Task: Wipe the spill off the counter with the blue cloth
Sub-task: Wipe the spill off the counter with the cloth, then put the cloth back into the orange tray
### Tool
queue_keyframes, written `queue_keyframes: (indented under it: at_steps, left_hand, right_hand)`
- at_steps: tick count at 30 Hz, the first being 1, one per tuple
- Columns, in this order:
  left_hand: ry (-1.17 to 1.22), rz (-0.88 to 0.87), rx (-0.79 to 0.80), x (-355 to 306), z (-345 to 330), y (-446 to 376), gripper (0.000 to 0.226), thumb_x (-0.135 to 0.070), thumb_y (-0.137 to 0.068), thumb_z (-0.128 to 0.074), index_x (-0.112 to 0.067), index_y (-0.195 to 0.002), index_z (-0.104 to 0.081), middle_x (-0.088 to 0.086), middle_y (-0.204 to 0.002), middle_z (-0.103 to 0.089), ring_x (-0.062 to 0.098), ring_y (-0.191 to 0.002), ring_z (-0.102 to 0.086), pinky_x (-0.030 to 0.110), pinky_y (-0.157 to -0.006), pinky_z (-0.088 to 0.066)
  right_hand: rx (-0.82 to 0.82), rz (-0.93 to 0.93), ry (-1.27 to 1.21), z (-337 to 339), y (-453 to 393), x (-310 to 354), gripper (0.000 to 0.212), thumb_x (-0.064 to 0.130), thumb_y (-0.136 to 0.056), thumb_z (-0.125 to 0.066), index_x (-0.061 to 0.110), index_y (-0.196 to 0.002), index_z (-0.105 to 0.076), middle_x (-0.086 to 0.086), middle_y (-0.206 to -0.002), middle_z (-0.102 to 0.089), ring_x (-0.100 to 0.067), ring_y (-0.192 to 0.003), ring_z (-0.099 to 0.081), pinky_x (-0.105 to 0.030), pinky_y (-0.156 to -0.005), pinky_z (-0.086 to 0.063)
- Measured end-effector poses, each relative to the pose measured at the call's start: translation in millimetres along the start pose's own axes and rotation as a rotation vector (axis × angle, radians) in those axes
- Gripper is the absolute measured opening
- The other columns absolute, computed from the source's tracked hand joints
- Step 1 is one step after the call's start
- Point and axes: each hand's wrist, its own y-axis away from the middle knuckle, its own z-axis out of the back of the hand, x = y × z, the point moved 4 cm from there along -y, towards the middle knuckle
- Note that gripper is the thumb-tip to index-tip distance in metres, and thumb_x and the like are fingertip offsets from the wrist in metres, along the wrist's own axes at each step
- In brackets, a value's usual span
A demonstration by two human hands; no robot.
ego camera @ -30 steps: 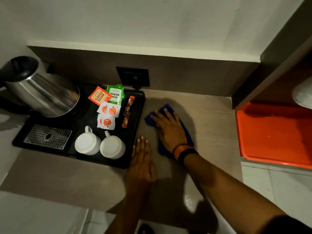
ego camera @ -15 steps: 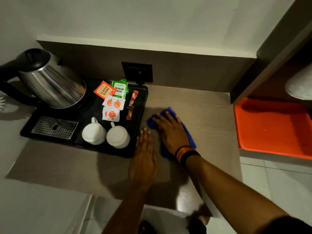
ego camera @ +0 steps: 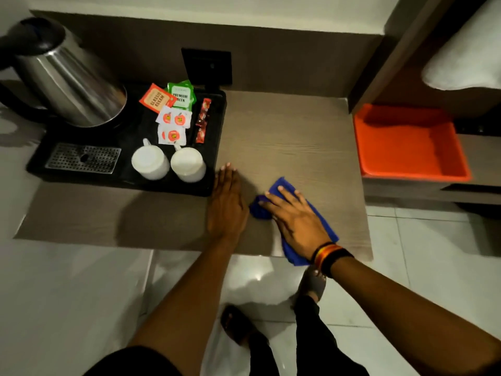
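Observation:
The blue cloth [ego camera: 283, 185] lies on the brown wood-grain counter [ego camera: 284, 137] near its front edge, with one end hanging over that edge. My right hand [ego camera: 295, 221] presses flat on the cloth, fingers spread, and covers most of it. My left hand [ego camera: 226, 204] rests flat on the counter just left of the cloth, fingers together, holding nothing. No spill can be made out on the counter.
A black tray [ego camera: 217, 147] left of my hands carries a steel kettle [ego camera: 70, 85], two upturned white cups [ego camera: 168, 164], tea sachets [ego camera: 170, 109] and a metal drip grate [ego camera: 81, 158]. An orange tray [ego camera: 406, 142] sits right. A wall socket [ego camera: 207, 66] is behind. My feet stand on tiled floor below.
My right hand has dragged the blue cloth back from the middle of the counter toward the front edge. My left hand stays flat beside the tray. The camera has tilted further down.

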Motion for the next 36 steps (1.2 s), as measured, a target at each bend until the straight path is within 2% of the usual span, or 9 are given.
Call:
queue_keyframes:
  at_steps: [3, 8, 12, 18, 22, 25, 27, 34, 36]
  left_hand:
    - [-0.038, -0.051, -0.004, 6.2, 1.7, 16.7, 0.061, -0.004, -0.099, -0.045, -0.001, -0.158, -0.027, 0.018, -0.169, -0.025, 0.031, -0.159, -0.019, 0.047, -0.131, -0.021]
    - [-0.067, -0.029, -0.02, 12.2, -9.4, 13.6, 0.064, -0.009, -0.099, -0.043, -0.004, -0.16, -0.023, 0.014, -0.171, -0.022, 0.028, -0.16, -0.015, 0.043, -0.132, -0.016]
    - [-0.006, -0.029, -0.03, 10.1, -4.4, 14.2, 0.063, 0.0, -0.095, -0.049, -0.002, -0.156, -0.033, 0.017, -0.166, -0.032, 0.032, -0.156, -0.026, 0.044, -0.13, -0.021]
    - [0.116, -0.011, -0.043, -2.7, 16.5, 22.5, 0.056, 0.007, -0.097, -0.048, -0.001, -0.152, -0.042, 0.017, -0.162, -0.04, 0.03, -0.154, -0.033, 0.053, -0.126, -0.032]
    - [0.01, -0.077, 0.022, -29.7, 0.7, 14.8, 0.063, 0.005, -0.094, -0.046, -0.002, -0.156, -0.035, 0.017, -0.167, -0.032, 0.033, -0.157, -0.024, 0.053, -0.13, -0.022]
    - [-0.032, -0.167, 0.108, -87.1, -33.1, -5.9, 0.067, 0.0, -0.095, -0.044, -0.007, -0.16, -0.026, 0.013, -0.171, -0.023, 0.03, -0.16, -0.016, 0.05, -0.131, -0.017]
    - [-0.06, -0.249, 0.144, -137.9, -58.9, -22.6, 0.065, -0.011, -0.097, -0.037, -0.008, -0.161, -0.024, 0.012, -0.172, -0.02, 0.029, -0.16, -0.014, 0.048, -0.131, -0.017]
    - [-0.098, -0.238, 0.231, -249.5, -138.5, -90.2, 0.067, -0.028, -0.098, -0.015, -0.008, -0.162, -0.009, 0.011, -0.173, -0.006, 0.027, -0.161, 0.0, 0.043, -0.133, 0.001]
    - [-0.103, -0.202, 0.251, -256.3, -154.2, -108.4, 0.065, -0.028, -0.102, -0.021, -0.009, -0.162, -0.008, 0.012, -0.173, -0.004, 0.026, -0.161, 0.002, 0.042, -0.133, 0.003]
  right_hand:
    - [-0.02, -0.1, -0.029, 17.4, 1.2, -34.4, 0.046, 0.025, -0.107, -0.042, 0.037, -0.152, -0.042, 0.012, -0.163, -0.035, -0.019, -0.157, -0.019, -0.05, -0.128, -0.013]
    - [-0.144, -0.304, -0.004, 22.1, -95.2, -48.6, 0.048, 0.021, -0.104, -0.043, 0.03, -0.151, -0.045, 0.005, -0.161, -0.041, -0.028, -0.155, -0.024, -0.052, -0.127, -0.014]
    - [-0.073, -0.111, 0.002, -2.2, -87.3, -5.0, 0.053, 0.017, -0.097, -0.049, 0.028, -0.149, -0.048, 0.003, -0.159, -0.044, -0.029, -0.153, -0.029, -0.055, -0.125, -0.016]
    - [0.032, 0.057, 0.024, -7.7, 58.7, 14.0, 0.065, 0.012, -0.09, -0.046, 0.031, -0.152, -0.044, 0.01, -0.163, -0.036, -0.022, -0.156, -0.018, -0.045, -0.128, -0.01]
    - [-0.188, -0.242, -0.242, 32.4, 95.7, -40.0, 0.062, -0.002, -0.092, -0.055, 0.031, -0.144, -0.053, 0.011, -0.155, -0.047, -0.009, -0.15, -0.03, -0.039, -0.128, -0.019]
    - [-0.484, -0.521, -0.304, 78.7, 84.5, -106.2, 0.06, -0.015, -0.088, -0.053, 0.018, -0.138, -0.061, -0.006, -0.143, -0.06, -0.026, -0.136, -0.053, -0.037, -0.121, -0.032]
    - [-0.569, -0.617, -0.301, 110.5, 64.9, -153.9, 0.064, -0.019, -0.083, -0.048, 0.011, -0.138, -0.062, -0.013, -0.142, -0.061, -0.031, -0.134, -0.055, -0.039, -0.12, -0.034]
    - [-0.549, -0.649, -0.237, 148.2, -33.6, -289.2, 0.055, -0.011, -0.081, -0.054, 0.002, -0.134, -0.063, -0.02, -0.139, -0.062, -0.035, -0.131, -0.058, -0.047, -0.116, -0.039]
    - [-0.502, -0.654, -0.262, 131.8, -56.7, -308.6, 0.052, -0.007, -0.086, -0.054, 0.005, -0.135, -0.063, -0.018, -0.139, -0.063, -0.034, -0.131, -0.057, -0.048, -0.117, -0.038]
